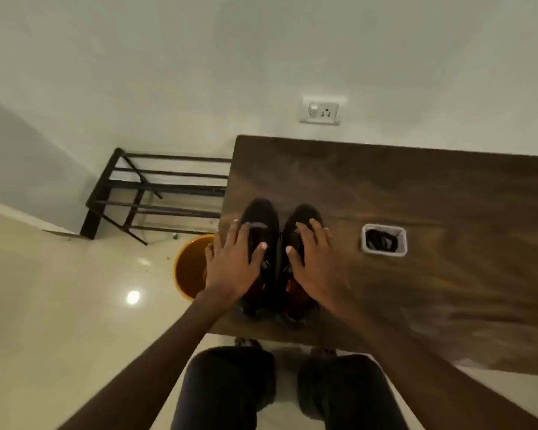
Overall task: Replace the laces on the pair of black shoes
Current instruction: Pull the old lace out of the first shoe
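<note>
1. Pair of black shoes point(278, 259) sits side by side under both hands, toes pointing away, near the table point(416, 212) front edge.
2. Left hand point(235, 262) lies over the left shoe, fingers spread and draped; right hand point(316, 259) likewise on the right shoe. Whether either really grips, I cannot tell.
3. Shoes look light, soft uppers, stiff soles; best held across the midfoot.
4. Right of the right hand: small white container point(384, 239), dark contents, probably laces.
5. Left of the left hand, below the table: yellow bucket point(190, 268).

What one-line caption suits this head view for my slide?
Both hands, left hand and right hand, rest on black shoes on a table.
</note>
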A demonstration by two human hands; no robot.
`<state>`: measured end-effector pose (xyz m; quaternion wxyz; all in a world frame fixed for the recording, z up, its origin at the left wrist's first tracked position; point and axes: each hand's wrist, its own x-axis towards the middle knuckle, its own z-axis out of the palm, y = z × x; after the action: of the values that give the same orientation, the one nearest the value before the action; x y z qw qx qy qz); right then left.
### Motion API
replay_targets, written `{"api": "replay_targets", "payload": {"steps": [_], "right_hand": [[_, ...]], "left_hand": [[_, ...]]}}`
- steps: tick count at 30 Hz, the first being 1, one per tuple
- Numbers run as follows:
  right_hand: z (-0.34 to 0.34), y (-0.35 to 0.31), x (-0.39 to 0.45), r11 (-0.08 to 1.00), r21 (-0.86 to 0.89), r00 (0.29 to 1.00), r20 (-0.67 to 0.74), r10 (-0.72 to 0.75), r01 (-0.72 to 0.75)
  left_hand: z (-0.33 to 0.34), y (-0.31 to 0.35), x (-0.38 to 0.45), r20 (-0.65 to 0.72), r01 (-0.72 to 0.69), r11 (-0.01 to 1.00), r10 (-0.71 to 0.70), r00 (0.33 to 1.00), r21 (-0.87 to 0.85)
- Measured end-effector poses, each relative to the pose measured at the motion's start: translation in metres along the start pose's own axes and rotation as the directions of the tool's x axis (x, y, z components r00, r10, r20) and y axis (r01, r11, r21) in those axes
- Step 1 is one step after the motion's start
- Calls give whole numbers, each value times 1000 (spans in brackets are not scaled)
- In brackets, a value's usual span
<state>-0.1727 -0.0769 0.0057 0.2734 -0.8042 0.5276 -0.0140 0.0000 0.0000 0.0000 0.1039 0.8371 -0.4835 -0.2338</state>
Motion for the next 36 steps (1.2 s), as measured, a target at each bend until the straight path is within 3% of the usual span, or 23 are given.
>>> {"api": "replay_targets", "payload": {"steps": [2, 5, 10, 16, 23, 24, 29, 36], "right_hand": [[34, 18, 5, 998, 66, 998, -50, 25, -22], [75, 41, 12, 980, 196, 985, -173, -4, 39], [105, 55, 19, 951, 279, 933, -359, -29, 137], [114, 64, 14, 941, 288, 908, -416, -46, 180], [119, 79, -17, 953, 276, 930, -368, -20, 129], [117, 79, -22, 957, 256, 926, -375, -31, 135], [117, 79, -25, 959, 255, 913, -408, -11, 126], [121, 74, -15, 967, 219, 859, -511, -3, 133]], "left_hand": [[31, -15, -1, 36, 5, 998, -3, 999, -65], [64, -29, -1, -63, 0, 956, -19, 998, -292], [87, -47, -1, -179, -115, 859, 28, 984, -499], [104, -62, 10, -162, -124, 813, 37, 986, -568], [109, -47, -30, -133, -145, 765, 78, 988, -628], [108, -46, -35, -136, -147, 733, 74, 988, -664], [119, -48, -43, -144, -153, 388, 53, 988, -909], [138, -65, -19, -200, -194, 275, 7, 980, -942]]}}
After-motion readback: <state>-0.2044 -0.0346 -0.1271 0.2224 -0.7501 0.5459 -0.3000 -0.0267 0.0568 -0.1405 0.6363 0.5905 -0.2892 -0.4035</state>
